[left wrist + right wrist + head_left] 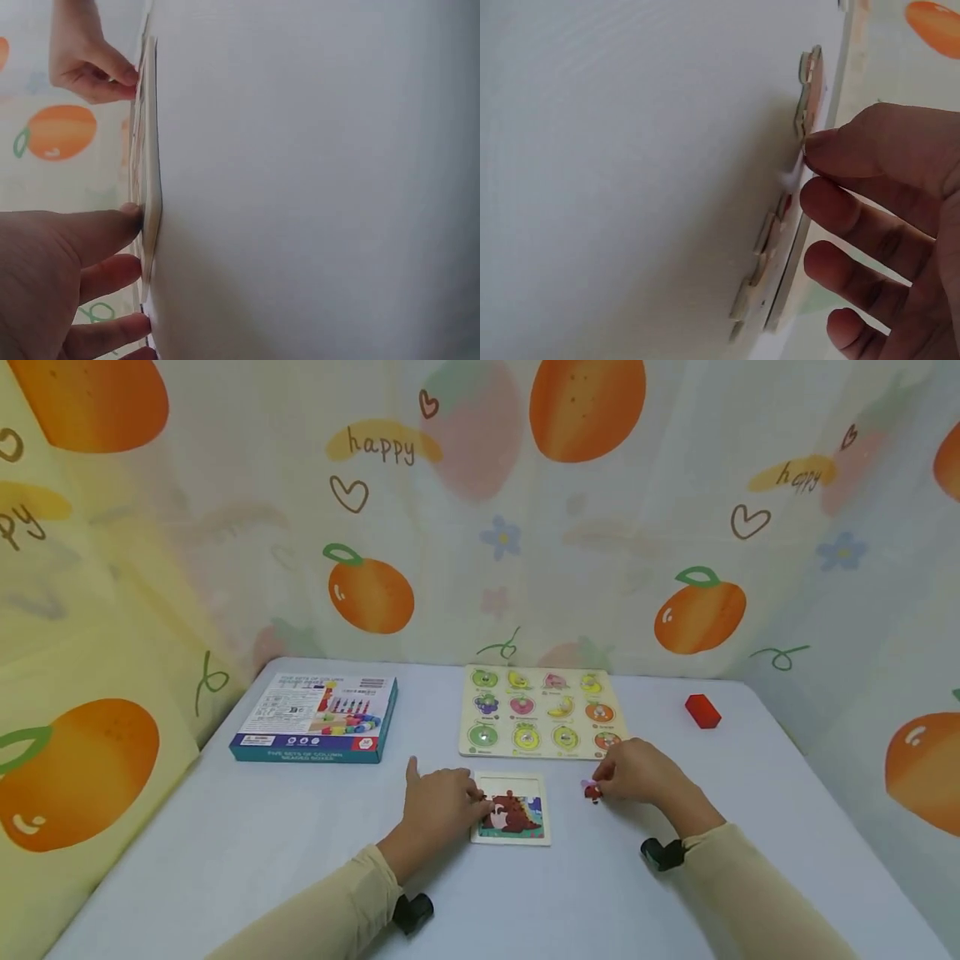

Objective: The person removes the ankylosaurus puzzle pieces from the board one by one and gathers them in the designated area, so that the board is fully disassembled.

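Note:
A small jigsaw tray (510,808) holds a brown dinosaur picture, and a cream strip shows along its top. At its left edge is my left hand (438,810), thumb and index finger touching the tray, the fingers fairly straight in the left wrist view. To the right, my right hand (645,777) pinches a small puzzle piece (591,791), brown with some pink, low over the table. In the right wrist view the pinched part is blurred. Jigsaw pieces (810,86) lie edge-on near those fingertips, and I cannot tell how many.
Behind the tray lies a fruit puzzle board (540,712) with several round pictures. A flat toy box (315,718) is at the back left, and a red block (702,711) at the back right. A fruit-printed curtain (465,568) hangs beyond the white table (585,893).

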The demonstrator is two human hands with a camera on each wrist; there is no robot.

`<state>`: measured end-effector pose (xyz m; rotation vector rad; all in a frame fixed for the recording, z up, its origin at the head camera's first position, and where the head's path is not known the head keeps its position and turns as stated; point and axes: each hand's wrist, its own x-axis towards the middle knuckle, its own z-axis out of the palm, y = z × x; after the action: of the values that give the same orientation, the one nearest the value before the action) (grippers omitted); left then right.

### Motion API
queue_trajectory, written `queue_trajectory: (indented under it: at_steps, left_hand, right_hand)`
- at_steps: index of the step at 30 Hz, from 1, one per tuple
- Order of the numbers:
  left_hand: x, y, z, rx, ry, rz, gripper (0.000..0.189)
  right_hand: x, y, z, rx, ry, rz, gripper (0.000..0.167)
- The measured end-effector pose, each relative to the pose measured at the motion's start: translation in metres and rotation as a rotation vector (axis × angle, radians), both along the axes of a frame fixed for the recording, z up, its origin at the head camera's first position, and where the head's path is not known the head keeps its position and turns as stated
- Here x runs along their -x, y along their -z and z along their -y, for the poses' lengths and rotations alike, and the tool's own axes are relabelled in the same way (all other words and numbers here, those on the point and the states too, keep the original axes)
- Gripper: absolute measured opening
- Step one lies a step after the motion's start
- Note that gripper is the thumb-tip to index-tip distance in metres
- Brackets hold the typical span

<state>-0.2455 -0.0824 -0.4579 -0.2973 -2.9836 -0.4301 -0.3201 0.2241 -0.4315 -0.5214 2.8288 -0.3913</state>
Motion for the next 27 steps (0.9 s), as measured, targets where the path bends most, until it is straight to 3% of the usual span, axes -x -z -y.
queue_trajectory:
  at_steps: [3, 6, 9, 14, 20, 27]
  left_hand:
    - [0.003, 0.0, -0.001, -0.043, 0.006, -0.025, 0.021]
    - [0.005, 0.003, -0.003, -0.078, 0.068, -0.028, 0.013]
    - [0.005, 0.004, -0.005, -0.119, 0.15, 0.01, 0.016]
    - [0.006, 0.002, -0.009, -0.13, 0.214, 0.046, 0.018]
    - [0.005, 0.004, -0.014, -0.058, 0.238, 0.039, 0.031]
    - [0.001, 0.003, -0.017, -0.059, 0.198, 0.019, 0.035]
  right_hand:
    - [0.0, -0.004, 0.004, 0.026, -0.003, -0.018, 0.01]
    - [-0.006, -0.009, 0.016, 0.113, -0.019, -0.034, 0.011]
    - [-0.017, -0.009, 0.034, 0.203, -0.093, -0.037, 0.012]
    - [-0.033, -0.001, 0.057, 0.213, -0.214, -0.016, 0.02]
    - [-0.038, 0.006, 0.064, 0.212, -0.203, -0.031, 0.019]
    - [-0.037, 0.009, 0.065, 0.267, -0.223, -0.016, 0.014]
